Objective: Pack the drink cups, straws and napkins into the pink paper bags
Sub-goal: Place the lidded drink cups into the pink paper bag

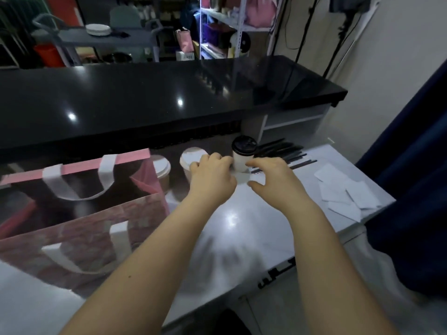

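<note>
An open pink paper bag (pixel 79 228) with white handles stands at the left of the white table (pixel 242 228). A white-lidded cup (pixel 161 169) sits right beside the bag, and another white-lidded cup (pixel 192 157) stands a little to its right. My left hand (pixel 212 177) hovers over that second cup, fingers loosely curled and holding nothing. A white cup with a black lid (pixel 243 151) stands further right. My right hand (pixel 271 176) reaches toward it with spread fingers, just short of it. Black straws (pixel 283 153) lie behind, white napkins (pixel 346 192) at the right.
A glossy black counter (pixel 150 102) runs across the back, above the table. A dark blue curtain (pixel 411 180) hangs at the right, close to the table's corner. Shelving and a cart with plates stand in the background.
</note>
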`<action>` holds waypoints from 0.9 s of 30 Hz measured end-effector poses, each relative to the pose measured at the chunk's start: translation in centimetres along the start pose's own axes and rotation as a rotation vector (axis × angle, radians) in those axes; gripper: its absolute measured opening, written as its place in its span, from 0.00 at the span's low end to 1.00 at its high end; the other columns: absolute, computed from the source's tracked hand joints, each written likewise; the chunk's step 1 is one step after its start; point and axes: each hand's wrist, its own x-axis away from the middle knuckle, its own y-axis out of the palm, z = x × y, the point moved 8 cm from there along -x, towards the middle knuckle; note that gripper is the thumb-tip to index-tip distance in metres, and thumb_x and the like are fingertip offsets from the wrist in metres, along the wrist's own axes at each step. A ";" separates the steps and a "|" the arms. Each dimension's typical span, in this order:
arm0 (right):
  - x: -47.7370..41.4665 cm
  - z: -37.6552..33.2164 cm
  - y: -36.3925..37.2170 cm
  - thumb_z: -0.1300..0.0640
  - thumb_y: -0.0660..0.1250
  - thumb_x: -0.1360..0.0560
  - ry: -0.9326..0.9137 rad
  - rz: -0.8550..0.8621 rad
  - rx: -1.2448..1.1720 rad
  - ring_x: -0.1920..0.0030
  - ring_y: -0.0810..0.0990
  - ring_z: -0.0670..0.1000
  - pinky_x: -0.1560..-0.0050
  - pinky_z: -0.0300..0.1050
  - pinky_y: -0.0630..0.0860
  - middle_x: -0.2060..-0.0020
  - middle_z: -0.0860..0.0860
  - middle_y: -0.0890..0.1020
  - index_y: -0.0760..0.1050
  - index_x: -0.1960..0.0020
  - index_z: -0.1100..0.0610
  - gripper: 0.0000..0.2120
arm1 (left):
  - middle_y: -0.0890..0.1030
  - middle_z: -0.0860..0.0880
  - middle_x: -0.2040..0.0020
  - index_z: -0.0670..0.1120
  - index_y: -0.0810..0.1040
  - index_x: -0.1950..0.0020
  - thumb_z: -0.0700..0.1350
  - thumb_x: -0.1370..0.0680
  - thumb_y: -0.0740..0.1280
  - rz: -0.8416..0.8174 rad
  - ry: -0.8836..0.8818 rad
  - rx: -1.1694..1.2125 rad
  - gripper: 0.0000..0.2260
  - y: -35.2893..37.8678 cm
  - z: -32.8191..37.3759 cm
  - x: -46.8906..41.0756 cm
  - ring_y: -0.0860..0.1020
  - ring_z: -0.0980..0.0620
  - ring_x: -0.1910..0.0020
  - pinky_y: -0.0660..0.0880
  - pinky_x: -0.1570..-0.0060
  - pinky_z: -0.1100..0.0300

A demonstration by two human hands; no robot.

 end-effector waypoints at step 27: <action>-18.9 11.3 11.2 0.49 0.71 0.29 -0.015 -0.251 0.054 0.29 0.56 0.63 0.31 0.57 0.61 0.26 0.57 0.57 0.56 0.25 0.48 0.38 | 0.75 0.50 0.36 0.51 0.74 0.32 0.48 0.27 0.69 0.178 -0.417 -0.017 0.22 7.9 -3.8 -7.3 0.67 0.45 0.33 0.62 0.37 0.48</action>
